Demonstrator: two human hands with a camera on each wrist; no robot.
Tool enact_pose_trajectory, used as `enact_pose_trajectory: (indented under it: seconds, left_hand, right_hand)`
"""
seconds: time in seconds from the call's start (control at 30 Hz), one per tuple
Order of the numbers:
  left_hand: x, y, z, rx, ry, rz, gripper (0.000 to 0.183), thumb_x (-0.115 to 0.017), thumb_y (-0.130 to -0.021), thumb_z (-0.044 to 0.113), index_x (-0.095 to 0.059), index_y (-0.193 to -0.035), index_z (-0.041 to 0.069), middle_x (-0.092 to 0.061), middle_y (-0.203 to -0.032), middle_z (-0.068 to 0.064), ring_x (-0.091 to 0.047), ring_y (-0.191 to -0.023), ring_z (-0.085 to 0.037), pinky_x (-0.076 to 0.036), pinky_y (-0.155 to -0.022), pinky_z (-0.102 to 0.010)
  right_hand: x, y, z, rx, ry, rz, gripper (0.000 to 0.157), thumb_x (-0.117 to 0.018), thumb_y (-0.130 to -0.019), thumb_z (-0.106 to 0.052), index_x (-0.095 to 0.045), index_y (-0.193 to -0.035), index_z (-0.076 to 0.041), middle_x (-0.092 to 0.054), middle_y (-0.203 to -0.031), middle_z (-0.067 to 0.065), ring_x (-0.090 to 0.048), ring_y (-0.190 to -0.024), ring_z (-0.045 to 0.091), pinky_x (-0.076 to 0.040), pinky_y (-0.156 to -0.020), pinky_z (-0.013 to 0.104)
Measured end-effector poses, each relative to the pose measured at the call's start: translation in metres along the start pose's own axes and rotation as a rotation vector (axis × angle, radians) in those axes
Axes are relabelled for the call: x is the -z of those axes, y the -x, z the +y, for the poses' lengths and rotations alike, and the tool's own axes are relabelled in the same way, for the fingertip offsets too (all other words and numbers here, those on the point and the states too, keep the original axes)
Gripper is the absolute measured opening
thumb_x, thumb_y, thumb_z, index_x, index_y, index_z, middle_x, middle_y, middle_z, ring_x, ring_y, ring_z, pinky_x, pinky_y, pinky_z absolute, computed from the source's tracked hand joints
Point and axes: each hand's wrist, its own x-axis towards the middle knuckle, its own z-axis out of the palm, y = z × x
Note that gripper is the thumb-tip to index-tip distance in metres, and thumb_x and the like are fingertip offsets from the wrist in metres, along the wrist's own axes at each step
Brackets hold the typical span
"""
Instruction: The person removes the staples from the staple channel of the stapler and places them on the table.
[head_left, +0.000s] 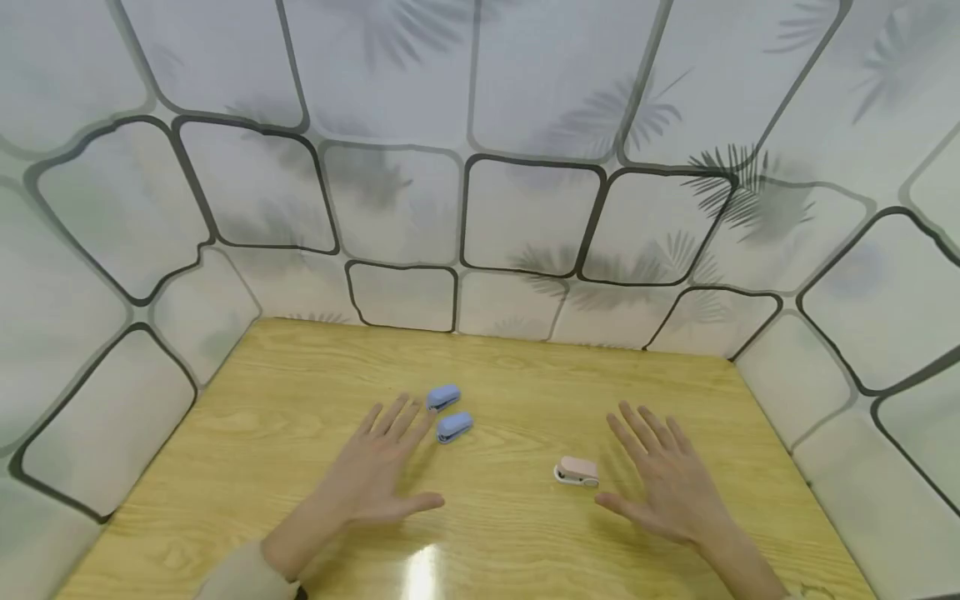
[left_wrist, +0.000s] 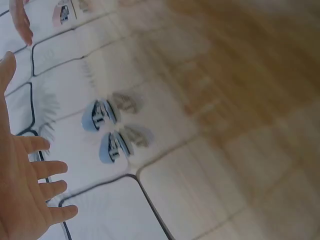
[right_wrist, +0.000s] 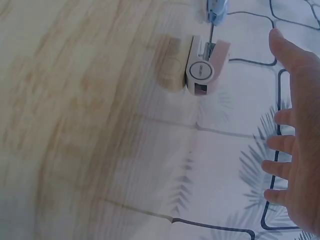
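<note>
Two small blue staplers lie side by side on the wooden table; the far blue stapler (head_left: 443,397) is right at the left hand's fingertips in the head view, and the near blue stapler (head_left: 454,427) sits just right of them. My left hand (head_left: 382,475) is spread over the table with its fingers straight and nothing in it. A pink and white stapler (head_left: 577,471) lies right of the middle, also large in the right wrist view (right_wrist: 207,67). To its right, my right hand (head_left: 663,483) is spread with straight fingers, holding nothing, its thumb tip close to that stapler.
The yellowish wooden table (head_left: 510,383) has a glossy surface with a bright reflection near its front. Patterned fabric walls (head_left: 532,212) with dark outlines and leaf prints enclose it at the back, left and right.
</note>
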Motion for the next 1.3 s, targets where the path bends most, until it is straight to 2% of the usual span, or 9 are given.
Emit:
enact_pose_trajectory:
  seconds: [0.1,0.17,0.23,0.37,0.5,0.73,0.83,1.07,1.3]
  left_hand:
    - [-0.002,-0.008,0.009,-0.029,0.029,-0.009,0.104,-0.07,-0.084,0.076,-0.043,-0.161,0.011,-0.043,-0.166,-0.02,-0.039,-0.156,-0.044,-0.036,-0.123,-0.065]
    - [-0.002,-0.014,0.016,-0.053,0.037,-0.013,0.102,-0.069,-0.085,0.075,-0.044,-0.159,0.01,-0.044,-0.166,-0.02,-0.039,-0.156,-0.044,-0.037,-0.123,-0.064]
    - [-0.004,-0.021,0.023,-0.08,0.027,-0.016,0.101,-0.067,-0.086,0.076,-0.045,-0.159,0.01,-0.046,-0.164,-0.019,-0.04,-0.155,-0.043,-0.038,-0.123,-0.062]
    - [-0.004,-0.036,0.04,-0.14,0.007,-0.038,0.1,-0.061,-0.088,0.08,-0.045,-0.159,0.011,-0.05,-0.162,-0.016,-0.045,-0.152,-0.039,-0.04,-0.124,-0.057]
    - [-0.007,-0.053,0.057,-0.185,-0.007,-0.091,0.097,-0.054,-0.092,0.081,-0.044,-0.16,0.013,-0.053,-0.16,-0.014,-0.05,-0.149,-0.035,-0.043,-0.123,-0.052]
    - [-0.018,-0.076,0.077,-0.246,0.009,-0.139,0.088,-0.057,-0.095,0.075,-0.05,-0.155,0.011,-0.059,-0.154,-0.011,-0.057,-0.142,-0.032,-0.05,-0.117,-0.048]
    - [-0.025,-0.085,0.083,-0.263,-0.019,-0.151,0.083,-0.055,-0.097,0.073,-0.052,-0.153,0.013,-0.062,-0.15,-0.008,-0.06,-0.14,-0.028,-0.052,-0.115,-0.046]
    - [-0.043,-0.105,0.093,-0.306,-0.105,-0.202,0.075,-0.048,-0.101,0.073,-0.054,-0.15,0.017,-0.065,-0.145,-0.002,-0.061,-0.136,-0.021,-0.053,-0.113,-0.039]
    - [-0.056,-0.119,0.098,-0.312,-0.102,-0.26,0.061,-0.052,-0.103,0.065,-0.062,-0.141,0.018,-0.069,-0.138,0.0,-0.063,-0.129,-0.017,-0.055,-0.107,-0.034]
  right_hand:
    - [-0.001,-0.002,-0.004,0.017,-0.004,-0.007,0.103,-0.057,-0.086,-0.085,-0.048,-0.157,-0.01,-0.049,-0.162,0.018,-0.052,-0.143,0.044,-0.017,-0.134,0.053]
    - [-0.002,-0.003,-0.006,0.031,-0.007,-0.01,0.102,-0.059,-0.086,-0.084,-0.05,-0.155,-0.01,-0.052,-0.16,0.018,-0.054,-0.14,0.043,-0.035,-0.122,0.06]
    - [-0.004,-0.004,-0.007,0.047,-0.01,-0.014,0.1,-0.06,-0.086,-0.083,-0.051,-0.155,-0.01,-0.054,-0.158,0.017,-0.056,-0.138,0.043,-0.045,-0.112,0.063]
    - [-0.007,-0.006,-0.008,0.072,-0.009,-0.021,0.096,-0.059,-0.088,-0.081,-0.053,-0.153,-0.01,-0.059,-0.153,0.017,-0.06,-0.134,0.042,-0.049,-0.108,0.063]
    - [-0.009,-0.009,-0.008,0.1,0.0,-0.019,0.092,-0.058,-0.09,-0.08,-0.056,-0.151,-0.011,-0.065,-0.146,0.016,-0.064,-0.128,0.04,-0.054,-0.103,0.059]
    - [-0.013,-0.013,-0.008,0.162,0.008,0.022,0.085,-0.051,-0.095,-0.079,-0.061,-0.145,-0.012,-0.071,-0.132,0.012,-0.069,-0.117,0.036,-0.059,-0.094,0.054]
    - [-0.016,-0.014,-0.007,0.185,0.004,0.037,0.081,-0.049,-0.098,-0.077,-0.064,-0.141,-0.011,-0.073,-0.126,0.009,-0.071,-0.113,0.033,-0.06,-0.092,0.051]
    - [-0.022,-0.019,-0.006,0.198,-0.005,0.026,0.066,-0.077,-0.088,-0.057,-0.069,-0.135,-0.011,-0.076,-0.117,0.007,-0.073,-0.104,0.028,-0.061,-0.089,0.048]
    - [-0.03,-0.023,-0.003,0.266,-0.036,0.049,0.051,-0.076,-0.093,-0.049,-0.073,-0.127,-0.011,-0.076,-0.105,0.004,-0.074,-0.094,0.023,-0.063,-0.08,0.041]
